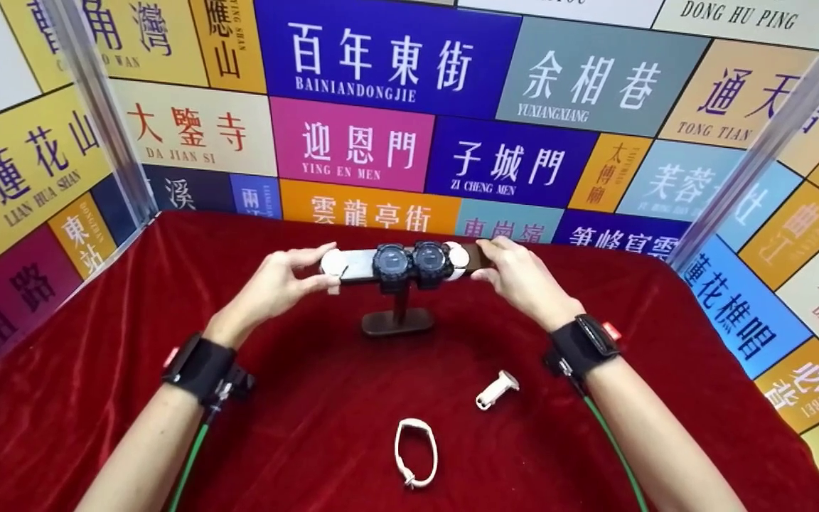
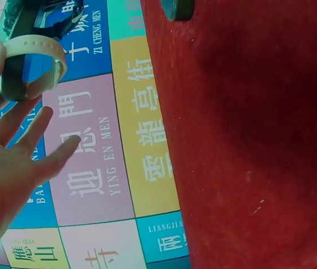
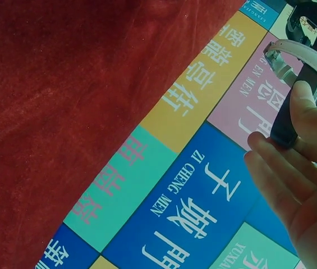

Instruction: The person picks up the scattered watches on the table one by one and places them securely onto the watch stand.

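Two pinches: my left hand (image 1: 274, 283) on white round-faced watch (image 1: 333, 263), right hand (image 1: 527, 279) on dark-brown T-shaped stand's bar (image 1: 475, 257); keep bar level, brace right

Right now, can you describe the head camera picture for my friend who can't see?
A person's left hand holds a white watch at one end of a stand, while the right hand grips the other end. Two black watches and another white one sit between. A pale watch and strap lie on red cloth.
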{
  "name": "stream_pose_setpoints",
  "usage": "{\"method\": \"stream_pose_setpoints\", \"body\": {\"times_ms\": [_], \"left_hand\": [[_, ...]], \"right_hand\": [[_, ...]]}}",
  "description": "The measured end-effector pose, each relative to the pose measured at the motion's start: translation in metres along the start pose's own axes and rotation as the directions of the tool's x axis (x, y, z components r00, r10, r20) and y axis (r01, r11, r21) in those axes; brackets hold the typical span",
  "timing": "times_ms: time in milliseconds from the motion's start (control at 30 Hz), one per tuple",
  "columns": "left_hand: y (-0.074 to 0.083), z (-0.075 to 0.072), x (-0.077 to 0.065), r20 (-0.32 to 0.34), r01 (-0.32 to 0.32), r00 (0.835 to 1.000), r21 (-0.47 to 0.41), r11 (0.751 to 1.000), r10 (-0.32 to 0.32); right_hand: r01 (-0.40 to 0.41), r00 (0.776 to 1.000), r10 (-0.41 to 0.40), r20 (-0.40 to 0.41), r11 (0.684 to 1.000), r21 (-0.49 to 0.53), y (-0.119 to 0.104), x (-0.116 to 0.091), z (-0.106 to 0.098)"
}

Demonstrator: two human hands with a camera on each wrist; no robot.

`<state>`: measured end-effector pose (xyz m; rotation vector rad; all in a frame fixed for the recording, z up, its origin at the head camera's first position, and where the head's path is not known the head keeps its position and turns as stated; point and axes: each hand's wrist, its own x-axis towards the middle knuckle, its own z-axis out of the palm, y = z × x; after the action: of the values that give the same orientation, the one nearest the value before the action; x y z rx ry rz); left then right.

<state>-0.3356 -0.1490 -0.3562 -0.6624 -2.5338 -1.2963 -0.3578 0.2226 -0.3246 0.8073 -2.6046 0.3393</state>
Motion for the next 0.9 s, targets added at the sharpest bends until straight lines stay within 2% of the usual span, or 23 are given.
{"method": "stream_pose_setpoints", "body": {"times_ms": [167,367,533,633,767,900], "left_hand": [[0.007,-0.004,0.007,0.039,0.002,0.999,0.030,1.000,-0.003],[0.016,-0.007,0.014,0.098,0.022,0.995,0.110,0.994,-0.033],[0.024,-0.005,0.021,0.150,0.026,0.988,0.130,0.991,-0.045],[0.028,-0.003,0.025,0.159,0.029,0.986,0.152,0.988,-0.053],[0.034,-0.001,0.029,0.159,0.065,0.983,0.195,0.979,-0.097],[0.036,0.002,0.031,0.176,0.091,0.976,0.194,0.977,-0.126]], "right_hand": [[0.008,1.000,-0.008,-0.017,1.000,-0.008,0.001,0.002,0.002],[-0.008,1.000,0.008,-0.004,1.000,-0.019,-0.001,0.003,0.001],[-0.020,1.000,0.021,0.010,0.999,-0.025,-0.001,0.002,-0.001],[-0.023,1.000,0.023,0.009,0.999,-0.029,-0.001,0.002,-0.002],[-0.025,1.000,0.025,0.010,0.999,-0.038,-0.002,0.003,-0.002],[-0.022,1.000,0.023,0.012,0.999,-0.047,-0.002,0.003,-0.001]]}}
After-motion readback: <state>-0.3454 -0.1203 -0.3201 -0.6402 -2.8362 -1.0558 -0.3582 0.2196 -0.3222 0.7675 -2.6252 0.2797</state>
